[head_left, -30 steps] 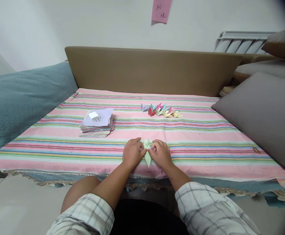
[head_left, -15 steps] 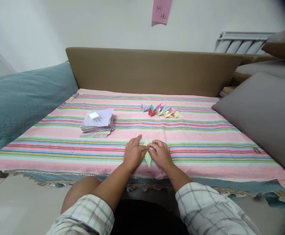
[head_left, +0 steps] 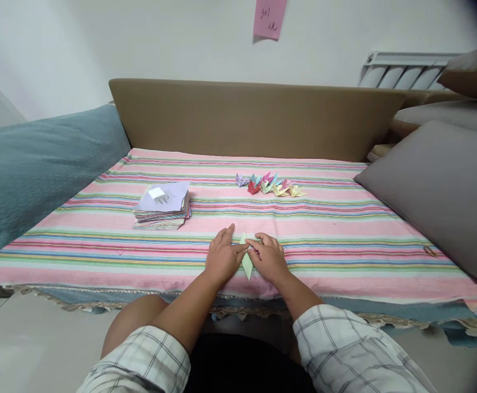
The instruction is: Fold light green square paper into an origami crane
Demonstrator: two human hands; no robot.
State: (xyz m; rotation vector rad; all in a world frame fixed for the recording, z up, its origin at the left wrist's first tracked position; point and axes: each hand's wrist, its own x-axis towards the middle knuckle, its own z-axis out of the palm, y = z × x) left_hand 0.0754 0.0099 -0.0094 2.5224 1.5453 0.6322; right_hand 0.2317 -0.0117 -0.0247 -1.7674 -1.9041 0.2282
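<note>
A pale green folded paper [head_left: 247,265], a narrow diamond shape, lies on the striped cloth close to the front edge. My left hand [head_left: 223,255] rests at its left side with fingers stretched out on the cloth and the thumb across the paper's middle. On the other side, my right hand [head_left: 269,254] has its thumb and index finger closed on the paper's middle, the other fingers bent. Both hands' fingertips hide the centre of the paper; its upper and lower points show.
Several colourful folded paper cranes [head_left: 266,186] stand farther back. To the left, a white charger plug [head_left: 158,195] sits on a stack of paper sheets [head_left: 162,216]. A grey cushion [head_left: 439,191] leans at the right. The brown backrest [head_left: 254,120] runs along the wall.
Both hands stay over the green paper. My right index finger has shifted slightly on the paper's middle; otherwise almost nothing differs.
</note>
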